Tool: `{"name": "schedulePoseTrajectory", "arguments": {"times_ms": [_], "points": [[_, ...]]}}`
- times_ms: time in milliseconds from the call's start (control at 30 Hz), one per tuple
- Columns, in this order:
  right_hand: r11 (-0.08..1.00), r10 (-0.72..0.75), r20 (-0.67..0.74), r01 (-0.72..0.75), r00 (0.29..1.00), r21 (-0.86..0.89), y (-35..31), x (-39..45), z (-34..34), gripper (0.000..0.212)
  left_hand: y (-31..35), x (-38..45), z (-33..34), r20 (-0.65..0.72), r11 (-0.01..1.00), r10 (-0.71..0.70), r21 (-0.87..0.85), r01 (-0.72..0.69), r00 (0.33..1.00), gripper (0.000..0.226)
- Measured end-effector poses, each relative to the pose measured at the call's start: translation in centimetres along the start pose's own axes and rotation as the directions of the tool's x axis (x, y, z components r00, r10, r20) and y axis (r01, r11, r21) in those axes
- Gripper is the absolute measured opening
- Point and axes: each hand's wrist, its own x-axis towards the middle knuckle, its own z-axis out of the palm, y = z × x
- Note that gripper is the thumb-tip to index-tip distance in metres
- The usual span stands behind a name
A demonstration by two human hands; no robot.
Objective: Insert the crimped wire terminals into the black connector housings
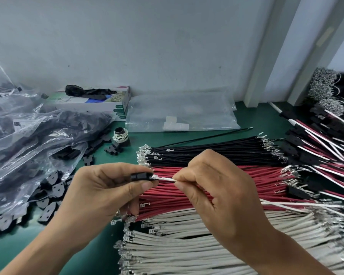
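Head view: left hand [99, 187] pinches a black connector housing [140, 177] between curled fingers [115, 171] and thumb; right hand [213, 187] pinches a white wire [166, 179], its metal terminal [155, 177] touching the housing's opening, above red wires [246, 175] on the green surface [107, 159].

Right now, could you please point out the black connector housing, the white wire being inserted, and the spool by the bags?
black connector housing [140, 177], head view, its side face.
white wire [167, 179], head view, bare stretch between the hands.
spool [121, 135], head view, its white winding.

Housings bag [38, 132] left; wire bundles [216, 195] right.
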Motion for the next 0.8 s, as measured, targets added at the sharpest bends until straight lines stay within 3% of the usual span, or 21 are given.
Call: {"name": "schedulePoseTrajectory", "arguments": {"times_ms": [200,367,533,667,800], "points": [[1.000,-0.023,0.034,0.023,0.999,-0.016,0.0,0.1,0.4,0.010,0.0,-0.3,0.4,0.057,0.999,-0.013,-0.030,0.015,0.998,0.026],[0.981,0.098,0.065,-0.107,0.993,0.161,-0.1,0.1,0.8,0.011,0.1,-0.4,0.2,0.107,0.998,0.029,0.052,-0.035,0.994,0.025],[0.997,0.022,0.082,-0.029,0.996,0.078,-0.5,-0.1,1.5,0.009,-0.2,-0.6,0.2,0.156,0.970,0.107,0.200,-0.138,0.982,0.025],[0.988,0.063,0.114,-0.077,0.992,0.131,0.4,0.0,0.8,0.016,-0.2,-0.4,-0.1,0.106,0.977,0.105,0.174,-0.122,0.989,0.029],[0.999,0.032,0.083,-0.035,0.996,0.036,0.2,0.2,1.2,0.020,-0.2,-0.4,-0.1,0.133,0.984,0.101,0.136,-0.119,0.986,0.029]]}}
